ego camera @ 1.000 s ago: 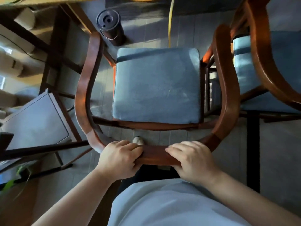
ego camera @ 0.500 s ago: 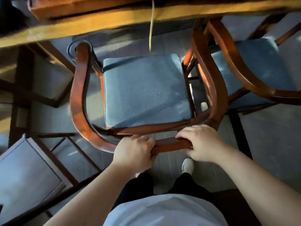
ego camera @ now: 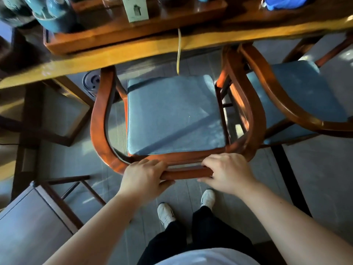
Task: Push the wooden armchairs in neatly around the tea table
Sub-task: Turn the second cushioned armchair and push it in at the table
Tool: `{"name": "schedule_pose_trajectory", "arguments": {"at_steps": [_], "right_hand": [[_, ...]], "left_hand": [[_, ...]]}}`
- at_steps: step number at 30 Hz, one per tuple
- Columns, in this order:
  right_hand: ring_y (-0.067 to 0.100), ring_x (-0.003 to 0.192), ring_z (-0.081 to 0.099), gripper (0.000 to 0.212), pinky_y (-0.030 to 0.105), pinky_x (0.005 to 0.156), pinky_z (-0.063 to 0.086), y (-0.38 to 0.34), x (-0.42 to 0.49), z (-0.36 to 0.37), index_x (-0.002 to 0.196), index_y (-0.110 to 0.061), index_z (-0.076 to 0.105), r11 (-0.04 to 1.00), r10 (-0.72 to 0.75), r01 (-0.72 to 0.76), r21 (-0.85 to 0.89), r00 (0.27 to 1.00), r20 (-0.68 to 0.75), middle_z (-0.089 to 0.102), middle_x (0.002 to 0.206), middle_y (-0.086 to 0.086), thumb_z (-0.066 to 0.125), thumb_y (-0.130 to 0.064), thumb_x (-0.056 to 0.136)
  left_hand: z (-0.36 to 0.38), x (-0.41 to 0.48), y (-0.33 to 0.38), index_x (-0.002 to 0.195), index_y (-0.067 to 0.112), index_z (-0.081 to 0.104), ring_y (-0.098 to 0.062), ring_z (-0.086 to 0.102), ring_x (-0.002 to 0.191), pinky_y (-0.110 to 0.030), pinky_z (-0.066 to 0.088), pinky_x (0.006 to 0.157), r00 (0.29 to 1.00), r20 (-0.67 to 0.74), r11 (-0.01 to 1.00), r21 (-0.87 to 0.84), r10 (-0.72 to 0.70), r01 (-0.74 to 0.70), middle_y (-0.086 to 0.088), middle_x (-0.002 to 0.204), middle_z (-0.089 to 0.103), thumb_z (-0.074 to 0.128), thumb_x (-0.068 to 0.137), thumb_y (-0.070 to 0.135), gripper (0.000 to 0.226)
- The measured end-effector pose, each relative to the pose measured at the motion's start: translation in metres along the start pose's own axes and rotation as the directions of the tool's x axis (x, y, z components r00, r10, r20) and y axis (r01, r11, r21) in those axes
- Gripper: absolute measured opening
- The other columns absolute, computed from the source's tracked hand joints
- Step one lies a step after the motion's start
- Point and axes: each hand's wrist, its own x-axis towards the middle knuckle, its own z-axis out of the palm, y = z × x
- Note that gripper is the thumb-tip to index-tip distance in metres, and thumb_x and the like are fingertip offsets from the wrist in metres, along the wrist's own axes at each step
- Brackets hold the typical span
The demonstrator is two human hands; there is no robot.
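A wooden armchair (ego camera: 99, 119) with a curved reddish rail and a blue seat cushion (ego camera: 173, 115) stands in front of me. Its front armrest ends reach under the edge of the long wooden tea table (ego camera: 133, 52). My left hand (ego camera: 142, 177) grips the back rail left of centre. My right hand (ego camera: 228, 172) holds the same rail on the right, fingers curled over it. A second armchair (ego camera: 271, 96) of the same kind stands close on the right, its arm almost touching the first one's.
A wooden tea tray (ego camera: 107, 38) with teal teaware and a small box sits on the table. A yellow cord (ego camera: 179, 52) hangs over the table edge. A round black bin (ego camera: 91, 81) stands under the table. A grey stool (ego camera: 32, 217) is at lower left. My feet stand behind the chair.
The armchair has slid forward toward the table with both hands on its back rail. The table top and tray have come into view, and I have stepped after the chair.
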Motion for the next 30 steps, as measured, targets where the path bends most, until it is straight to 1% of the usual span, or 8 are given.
{"name": "schedule_pose_trajectory", "arguments": {"at_steps": [2,5,12,15,19,24,27,30], "right_hand": [[0.023,0.072,0.067,0.048,0.036,0.056,0.052,0.006,0.000,0.002,0.081,-0.022,0.067,0.999,-0.035,0.034,0.021,0.999,0.020,0.069,0.079,-0.005,0.055,-0.067,0.072],[0.023,0.071,0.067,0.048,0.035,0.055,0.052,0.022,0.005,-0.002,0.081,-0.021,0.067,0.994,-0.106,0.106,0.013,0.994,0.039,0.069,0.079,-0.005,0.055,-0.067,0.075],[0.025,0.073,0.068,0.044,0.033,0.057,0.045,0.072,0.021,-0.025,0.085,-0.026,0.066,0.994,-0.076,0.077,-0.075,0.997,0.024,0.071,0.082,-0.005,0.069,-0.067,0.069],[0.022,0.086,0.066,0.042,0.032,0.063,0.038,0.083,0.029,-0.034,0.094,-0.027,0.064,0.992,-0.112,0.118,-0.052,0.988,0.108,0.071,0.093,-0.007,0.066,-0.065,0.075],[0.018,0.091,0.064,0.049,0.031,0.072,0.046,0.093,0.029,-0.042,0.101,-0.031,0.068,1.000,0.001,0.005,-0.028,0.971,0.239,0.071,0.095,-0.009,0.062,-0.072,0.074],[0.020,0.088,0.065,0.050,0.031,0.071,0.048,0.087,0.026,-0.040,0.094,-0.028,0.072,0.999,0.027,-0.017,-0.045,0.977,0.214,0.072,0.089,-0.006,0.061,-0.072,0.074],[0.020,0.087,0.065,0.052,0.033,0.073,0.050,0.084,0.022,-0.038,0.094,-0.029,0.072,0.998,0.015,-0.002,-0.063,0.979,0.203,0.073,0.089,-0.005,0.058,-0.075,0.074],[0.020,0.082,0.066,0.058,0.031,0.065,0.044,0.076,0.009,-0.025,0.090,-0.028,0.071,0.995,-0.035,0.050,-0.091,0.986,0.160,0.072,0.084,-0.005,0.051,-0.079,0.073]], "left_hand": [[0.004,0.000,-0.004,0.068,0.023,0.057,-0.023,0.060,0.057,-0.028,0.043,0.044,1.000,0.019,1.000,-0.006,-0.004,0.004,0.007,0.063,0.060,0.061,0.069,0.056,0.034],[0.008,0.013,0.001,0.065,0.022,0.056,-0.022,0.058,0.055,-0.027,0.041,0.041,1.000,0.018,1.000,0.005,0.008,-0.008,0.007,0.061,0.058,0.058,0.071,0.058,0.036],[0.012,0.052,0.036,0.065,0.022,0.054,-0.025,0.058,0.048,-0.023,0.030,0.044,0.997,-0.064,0.999,0.006,-0.038,0.038,0.005,0.056,0.059,0.081,0.058,0.051,0.040],[0.013,0.058,0.038,0.062,0.021,0.053,-0.023,0.056,0.047,-0.021,0.028,0.044,0.995,-0.089,0.999,0.002,-0.043,0.044,0.006,0.054,0.058,0.080,0.057,0.052,0.041],[0.017,0.058,0.036,0.062,0.020,0.053,-0.022,0.056,0.047,-0.023,0.035,0.041,0.995,-0.093,0.999,0.000,-0.045,0.046,0.007,0.054,0.057,0.073,0.061,0.057,0.041],[0.017,0.057,0.035,0.059,0.021,0.049,-0.024,0.054,0.043,-0.023,0.032,0.040,0.996,-0.086,1.000,-0.004,-0.023,0.023,0.005,0.052,0.056,0.081,0.058,0.052,0.045],[0.015,0.053,0.033,0.060,0.021,0.050,-0.023,0.054,0.042,-0.022,0.034,0.040,0.995,-0.098,1.000,-0.005,-0.004,0.004,0.006,0.051,0.055,0.068,0.060,0.056,0.039],[0.019,0.038,0.029,0.061,0.022,0.051,-0.020,0.055,0.046,-0.023,0.032,0.040,0.996,-0.090,1.000,-0.013,0.018,-0.020,0.007,0.054,0.056,0.064,0.063,0.058,0.038]]}}
